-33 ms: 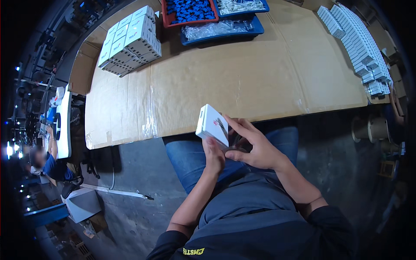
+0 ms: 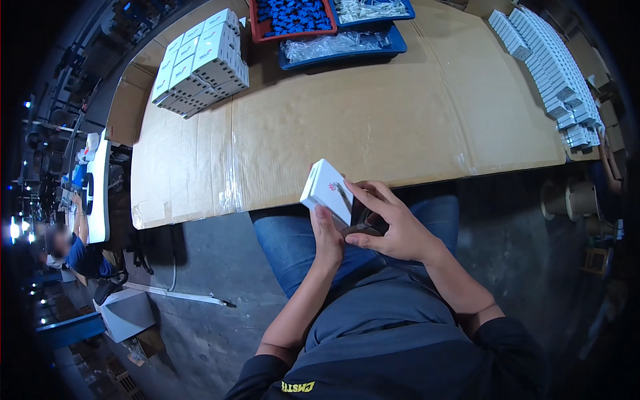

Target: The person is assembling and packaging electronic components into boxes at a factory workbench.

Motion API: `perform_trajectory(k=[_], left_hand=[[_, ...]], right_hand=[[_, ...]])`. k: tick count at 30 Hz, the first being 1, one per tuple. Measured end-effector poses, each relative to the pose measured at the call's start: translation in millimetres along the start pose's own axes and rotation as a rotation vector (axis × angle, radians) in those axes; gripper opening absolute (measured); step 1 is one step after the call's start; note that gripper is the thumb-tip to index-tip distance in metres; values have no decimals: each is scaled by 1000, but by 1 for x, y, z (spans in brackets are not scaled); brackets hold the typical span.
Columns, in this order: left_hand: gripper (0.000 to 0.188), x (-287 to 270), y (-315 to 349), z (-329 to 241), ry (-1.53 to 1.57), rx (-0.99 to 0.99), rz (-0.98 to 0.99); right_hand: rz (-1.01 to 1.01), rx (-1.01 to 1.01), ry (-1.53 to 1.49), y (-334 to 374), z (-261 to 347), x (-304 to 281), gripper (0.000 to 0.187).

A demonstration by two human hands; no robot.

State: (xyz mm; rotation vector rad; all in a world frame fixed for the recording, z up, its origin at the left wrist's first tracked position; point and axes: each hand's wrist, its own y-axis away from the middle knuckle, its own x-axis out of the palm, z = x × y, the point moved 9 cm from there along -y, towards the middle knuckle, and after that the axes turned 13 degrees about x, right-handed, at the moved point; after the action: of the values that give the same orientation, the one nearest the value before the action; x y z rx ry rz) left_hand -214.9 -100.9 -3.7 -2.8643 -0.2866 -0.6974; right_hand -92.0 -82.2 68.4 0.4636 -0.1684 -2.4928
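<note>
A small flat white box [image 2: 329, 192] with a red mark and a dark picture on its face is tilted up over my lap, just off the table's near edge. My left hand [image 2: 327, 240] grips it from below, the thumb pressed along its lower left side and the other fingers hidden behind. At the box's right end, my right hand [image 2: 400, 227] curls round it, fingertips on the upper right edge and thumb near the lower corner. Shadow between the right thumb and fingers hides part of that end.
A cardboard-covered table [image 2: 333, 127] lies ahead. Stacked white boxes [image 2: 200, 63] stand at its far left. At the back are a red tray [image 2: 293, 35] of blue parts and blue trays [image 2: 343, 61] of bagged and white pieces. Small boxes [image 2: 550, 73] line the right. A person [image 2: 83, 250] sits far left.
The white box has tipped very slightly in my hands. Both hands keep nearly the same place.
</note>
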Motion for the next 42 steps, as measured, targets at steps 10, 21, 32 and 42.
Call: perform_trajectory(k=[10, 21, 32, 42], left_hand=[[71, 37, 27, -2, 184, -379, 95], [73, 31, 27, 2, 108, -438, 48], [71, 14, -3, 0, 21, -123, -17], [54, -1, 8, 28, 91, -314, -212]], right_hand=[[-371, -610, 414, 10, 22, -21, 87], [-323, -704, 381, 7, 26, -5, 81], [-290, -239, -96, -21, -2, -11, 69], [-241, -394, 235, -16, -13, 8, 54]])
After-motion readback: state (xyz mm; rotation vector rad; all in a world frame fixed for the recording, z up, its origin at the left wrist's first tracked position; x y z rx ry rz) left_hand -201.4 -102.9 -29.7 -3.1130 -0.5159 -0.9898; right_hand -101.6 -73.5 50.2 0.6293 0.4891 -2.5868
